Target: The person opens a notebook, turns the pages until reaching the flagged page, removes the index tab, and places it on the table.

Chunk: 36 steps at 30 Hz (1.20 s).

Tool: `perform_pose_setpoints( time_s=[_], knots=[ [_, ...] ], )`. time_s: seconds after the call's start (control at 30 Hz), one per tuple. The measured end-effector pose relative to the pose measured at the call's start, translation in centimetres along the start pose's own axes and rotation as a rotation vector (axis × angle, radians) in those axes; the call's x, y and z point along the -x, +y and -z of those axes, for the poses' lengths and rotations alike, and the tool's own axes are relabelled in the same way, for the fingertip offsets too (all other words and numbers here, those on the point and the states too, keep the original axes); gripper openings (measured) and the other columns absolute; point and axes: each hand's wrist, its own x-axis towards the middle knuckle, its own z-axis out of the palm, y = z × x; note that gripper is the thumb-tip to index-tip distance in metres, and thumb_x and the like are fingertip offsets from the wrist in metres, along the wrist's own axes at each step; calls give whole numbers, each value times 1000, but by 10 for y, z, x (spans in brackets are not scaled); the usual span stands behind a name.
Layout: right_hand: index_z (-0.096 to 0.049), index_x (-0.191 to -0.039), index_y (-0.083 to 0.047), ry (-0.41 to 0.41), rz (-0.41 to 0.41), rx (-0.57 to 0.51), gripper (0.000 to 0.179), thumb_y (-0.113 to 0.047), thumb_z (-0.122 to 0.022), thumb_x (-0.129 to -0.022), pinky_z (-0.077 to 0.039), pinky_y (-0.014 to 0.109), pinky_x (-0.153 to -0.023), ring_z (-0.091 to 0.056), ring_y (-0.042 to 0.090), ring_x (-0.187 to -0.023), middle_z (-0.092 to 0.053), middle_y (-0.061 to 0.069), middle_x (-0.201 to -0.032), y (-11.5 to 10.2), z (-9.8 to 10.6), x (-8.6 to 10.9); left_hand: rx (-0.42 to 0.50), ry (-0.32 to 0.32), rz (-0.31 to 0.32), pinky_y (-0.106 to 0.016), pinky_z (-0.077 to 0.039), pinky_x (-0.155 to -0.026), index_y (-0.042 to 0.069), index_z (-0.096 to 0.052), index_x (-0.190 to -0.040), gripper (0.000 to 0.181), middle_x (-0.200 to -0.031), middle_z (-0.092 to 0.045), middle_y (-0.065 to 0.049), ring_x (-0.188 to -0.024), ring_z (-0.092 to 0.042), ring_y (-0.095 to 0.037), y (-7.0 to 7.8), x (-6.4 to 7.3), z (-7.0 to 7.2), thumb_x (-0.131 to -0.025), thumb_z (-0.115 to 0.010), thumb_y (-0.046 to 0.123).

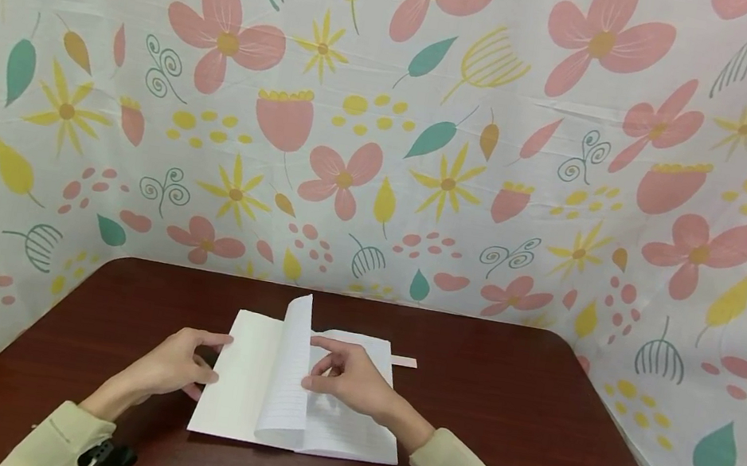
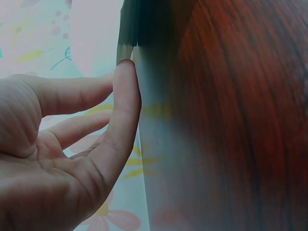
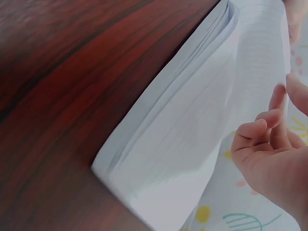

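Note:
A notebook (image 1: 238, 386) with lined white pages lies spread on the table. One leaf (image 1: 287, 389) stands up near its middle, curved at the top. My right hand (image 1: 355, 375) pinches the right edge of that leaf between thumb and fingers; the right wrist view shows the raised leaf (image 3: 260, 57) in the fingers above the lower pages. At the notebook's left edge, my left hand (image 1: 180, 361) holds the border between thumb and fingers. In the left wrist view, the left hand (image 2: 82, 144) meets the notebook's edge, which appears only as a narrow strip.
Dark reddish-brown wood makes up the tabletop (image 1: 492, 412), with rounded far corners. A pale pink strip (image 1: 404, 362) sticks out past the notebook's right side. Behind the table hangs a flower-patterned cloth (image 1: 378, 105), also along both sides.

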Motion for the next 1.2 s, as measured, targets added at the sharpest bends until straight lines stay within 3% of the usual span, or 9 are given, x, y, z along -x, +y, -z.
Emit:
perform_pose_setpoints(
  time_s=[0.13, 0.37, 0.6, 0.8, 0.97, 1.1, 1.2],
  knots=[
    [-61, -147, -5, 2, 12, 23, 59, -13, -82, -92, -47, 25, -62, -55, 14, -70, -71, 5, -100, -2, -6, -4, 8, 2, 3, -45, -63, -61, -15, -50, -147, 63, -131, -56, -28, -80, -72, -28, -1, 0, 0, -89, -74, -11],
    [-64, -145, -9, -18, -9, 24, 57, -19, -83, -92, -49, 26, -63, -60, 15, -71, -73, 9, -121, -5, -15, -10, 21, -18, -11, -46, -63, -62, -16, -48, -148, 64, -133, -55, -31, -81, -72, -28, -2, 0, 1, -90, -74, -11],
    [-61, -147, -4, -56, -17, 8, 60, -21, -81, -93, -52, 28, -75, -67, 23, -101, -72, 8, -127, -9, -23, -15, 33, -26, -22, -46, -63, -62, -17, -47, -148, 64, -131, -55, -30, -81, -72, -29, -2, 1, 1, -90, -73, -11],
    [-61, -147, -4, -70, -25, 7, 61, -21, -83, -92, -54, 27, -75, -67, 25, -110, -72, 7, -126, -10, -28, -19, 36, -22, -26, -47, -63, -61, -18, -47, -147, 64, -130, -56, -30, -82, -73, -29, -1, 0, 1, -90, -73, -10],
    [-62, -147, -6, -84, -34, 20, 61, -23, -83, -93, -54, 31, -90, -63, 25, -127, -73, 6, -127, -10, -33, -23, 43, -24, -22, -47, -63, -62, -19, -47, -147, 63, -129, -56, -30, -82, -73, -30, -1, 1, 0, -90, -72, -12],
    [-61, -148, -7, -99, -47, 35, 60, -25, -82, -94, -52, 36, -100, -62, 24, -130, -71, 6, -131, -11, -36, -24, 57, -24, -14, -47, -63, -62, -19, -47, -146, 58, -128, -57, -30, -85, -74, -31, -1, 0, 0, -93, -69, -11],
    [-62, -147, -8, -109, -55, 39, 59, -26, -81, -94, -52, 36, -100, -62, 24, -130, -70, 6, -135, -13, -38, -25, 52, -18, 0, -47, -63, -61, -19, -47, -146, 53, -123, -63, -26, -86, -74, -31, 0, -1, 0, -99, -66, -4]
  ],
)
